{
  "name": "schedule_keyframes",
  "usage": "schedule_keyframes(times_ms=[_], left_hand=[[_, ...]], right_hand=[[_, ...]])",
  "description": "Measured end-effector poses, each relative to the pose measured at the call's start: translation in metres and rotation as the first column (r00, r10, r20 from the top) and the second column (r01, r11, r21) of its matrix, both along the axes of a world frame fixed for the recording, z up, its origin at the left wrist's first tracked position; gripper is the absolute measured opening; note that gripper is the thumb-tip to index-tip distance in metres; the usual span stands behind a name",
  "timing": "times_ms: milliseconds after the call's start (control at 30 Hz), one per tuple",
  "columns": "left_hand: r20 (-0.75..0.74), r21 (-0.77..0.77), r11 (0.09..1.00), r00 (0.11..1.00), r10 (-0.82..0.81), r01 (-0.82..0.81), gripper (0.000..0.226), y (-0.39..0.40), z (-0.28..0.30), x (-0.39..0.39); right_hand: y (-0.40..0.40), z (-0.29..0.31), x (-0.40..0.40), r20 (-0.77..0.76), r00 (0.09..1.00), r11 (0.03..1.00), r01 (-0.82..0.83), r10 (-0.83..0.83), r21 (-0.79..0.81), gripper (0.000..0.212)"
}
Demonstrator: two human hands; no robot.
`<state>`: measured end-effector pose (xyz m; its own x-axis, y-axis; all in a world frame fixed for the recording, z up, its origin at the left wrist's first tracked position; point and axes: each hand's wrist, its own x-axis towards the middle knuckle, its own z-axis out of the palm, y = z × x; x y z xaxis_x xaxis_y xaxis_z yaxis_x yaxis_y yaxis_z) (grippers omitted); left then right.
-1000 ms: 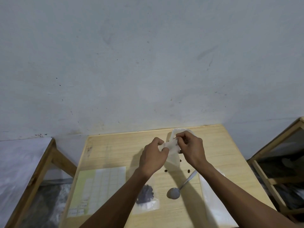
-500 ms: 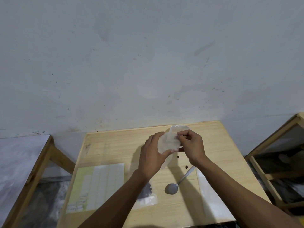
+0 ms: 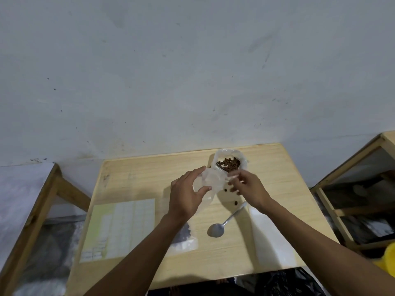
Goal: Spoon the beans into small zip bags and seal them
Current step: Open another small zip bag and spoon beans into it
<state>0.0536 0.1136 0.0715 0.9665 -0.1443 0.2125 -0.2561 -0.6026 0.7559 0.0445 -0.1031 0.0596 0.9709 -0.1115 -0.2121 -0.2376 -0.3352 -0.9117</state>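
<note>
Head view is showing both hands working a small clear zip bag above the wooden table. Left hand is holding the bag's left side, thumb and fingers curling round the film. Right hand is pinching the bag's right edge between thumb and fingertips; how firmly, I cannot tell, the film is blurring there. The bag is looking empty and its mouth is not clearly open yet.

Beans are sitting in an open plastic bag at the far edge of the table, just beyond the hands. A few loose beans are lying on the table under the right hand. Spoon is lying untouched nearer the person, bowl toward them. A filled zip bag is lying partly under the left forearm, beside a printed sheet.

Risks, judging from this:
- Thin film is likely sticking together, so the mouth may be staying closed and spooned beans would be spilling onto the table.
- Right hand is hovering close to the bean bag's rim; a nudge could be tipping it and scattering more beans.
- Letting go with the right hand to fetch the spoon could be letting the mouth collapse.
- Loose beans already on the table are easily rolling off.
</note>
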Motion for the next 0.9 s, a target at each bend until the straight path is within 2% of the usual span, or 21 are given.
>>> schedule_keyframes(times_ms=[33,67,100,167,233,433,567,633,667,733,800,900], left_hand=[[0.0,0.0,1.0,1.0,-0.002,0.002,0.06,0.003,-0.002,-0.001],[0.0,0.001,1.0,1.0,-0.002,0.002,0.06,0.006,-0.003,-0.001],[0.0,0.003,1.0,1.0,0.0,0.0,0.059,0.008,-0.004,-0.002],[-0.005,0.011,1.0,1.0,0.003,-0.003,0.059,0.012,-0.005,-0.003],[-0.012,0.034,0.999,1.0,-0.005,0.005,0.06,0.015,-0.006,-0.005],[-0.031,0.109,0.994,1.0,0.001,0.002,0.062,0.022,-0.009,-0.007],[-0.03,0.115,0.993,1.0,0.006,-0.003,0.064,0.024,-0.011,-0.007],[-0.023,0.123,0.992,1.0,0.014,-0.011,0.064,0.029,-0.01,-0.005],[-0.015,0.124,0.992,1.0,0.021,-0.019,0.064,0.032,-0.009,-0.003],[0.0,0.117,0.992,0.999,0.04,-0.04,0.064,0.038,-0.007,0.001],[0.01,0.114,0.992,0.998,0.057,-0.057,0.065,0.042,-0.004,0.006],[0.021,0.118,0.99,0.997,0.071,-0.073,0.066,0.044,-0.002,0.012]], right_hand=[[-0.008,-0.012,-0.004,-0.011,0.995,0.974,-0.099,0.099,-0.204,0.016],[-0.013,-0.023,-0.008,-0.061,0.978,0.905,-0.209,0.201,-0.371,0.02],[-0.017,-0.034,-0.013,-0.124,0.948,0.815,-0.317,0.294,-0.485,0.023],[-0.018,-0.051,-0.022,-0.218,0.87,0.633,-0.475,0.443,-0.611,0.028],[-0.016,-0.059,-0.028,-0.247,0.822,0.521,-0.527,0.512,-0.671,0.029],[-0.02,-0.076,-0.029,-0.099,0.796,0.429,-0.421,0.597,-0.799,0.009],[-0.014,-0.07,-0.024,-0.136,0.754,0.336,-0.437,0.643,-0.835,0.004],[-0.01,-0.056,-0.022,-0.165,0.739,0.37,-0.501,0.653,-0.783,0.011],[-0.01,-0.049,-0.021,-0.143,0.748,0.428,-0.512,0.648,-0.744,0.013],[-0.013,-0.039,-0.015,-0.123,0.837,0.639,-0.494,0.533,-0.59,0.017],[-0.023,-0.033,-0.006,-0.028,0.926,0.819,-0.346,0.376,-0.458,0.019],[-0.04,-0.024,0.011,0.097,0.979,0.881,-0.118,0.181,-0.458,0.022]])
